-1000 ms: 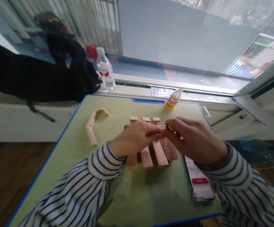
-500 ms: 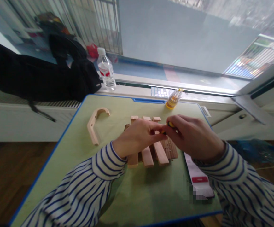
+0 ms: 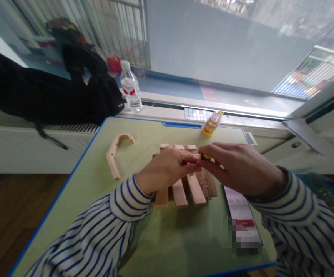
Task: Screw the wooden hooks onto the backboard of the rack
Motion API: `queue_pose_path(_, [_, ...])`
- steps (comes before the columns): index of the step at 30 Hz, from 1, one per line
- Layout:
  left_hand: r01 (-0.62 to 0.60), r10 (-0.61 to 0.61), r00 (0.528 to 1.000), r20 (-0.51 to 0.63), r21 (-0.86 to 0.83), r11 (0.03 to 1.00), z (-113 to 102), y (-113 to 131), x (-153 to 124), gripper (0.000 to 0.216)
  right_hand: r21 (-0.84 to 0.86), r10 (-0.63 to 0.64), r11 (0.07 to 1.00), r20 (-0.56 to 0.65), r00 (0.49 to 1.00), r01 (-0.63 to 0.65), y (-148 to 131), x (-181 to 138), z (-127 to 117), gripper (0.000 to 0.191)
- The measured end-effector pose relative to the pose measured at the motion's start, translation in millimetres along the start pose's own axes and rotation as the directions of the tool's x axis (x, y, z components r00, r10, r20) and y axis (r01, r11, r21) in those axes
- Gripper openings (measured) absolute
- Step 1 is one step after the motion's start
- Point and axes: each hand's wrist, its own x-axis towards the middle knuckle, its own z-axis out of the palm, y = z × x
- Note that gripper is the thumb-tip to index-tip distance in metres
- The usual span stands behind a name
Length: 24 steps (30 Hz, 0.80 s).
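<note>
My left hand (image 3: 167, 169) and my right hand (image 3: 238, 169) meet fingertip to fingertip above a slatted wooden assembly (image 3: 184, 188) that lies on the green table (image 3: 103, 200). My right hand is closed around a small screwdriver with a yellow and black handle (image 3: 205, 156). My left hand pinches at the tool's tip; what it pinches is too small to make out. Both sleeves are white with blue stripes.
A curved wooden piece (image 3: 115, 152) lies to the left on the table. A small yellow bottle (image 3: 211, 123) stands at the far edge. A phone (image 3: 243, 219) lies at the right. A water bottle (image 3: 130, 92) and a black bag (image 3: 48, 92) rest on the windowsill.
The hands stay joined over the slats; my right fingers have shifted slightly on the screwdriver handle. The view has drifted a little.
</note>
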Motion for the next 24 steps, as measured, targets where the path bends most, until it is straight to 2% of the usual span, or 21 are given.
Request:
queue_pose_path(12, [-0.035,0.035,0.999,0.030,0.001,0.999,-2,-1,0,0.017,-0.011,0.038,0.999,-0.146,0.989,-0.041,-2,2,14,0.025])
queue_pose_path(19, [-0.031,0.032,0.996,0.080,-0.013,0.999,-4,0,0,0.019,0.002,0.071,0.997,-0.188,0.980,-0.072,-4,1,19,0.024])
queue_pose_path(24, [-0.033,0.031,0.999,0.035,0.062,0.998,-3,4,0,0.019,0.021,0.083,0.997,-0.175,0.981,-0.080,-4,0,19,0.023])
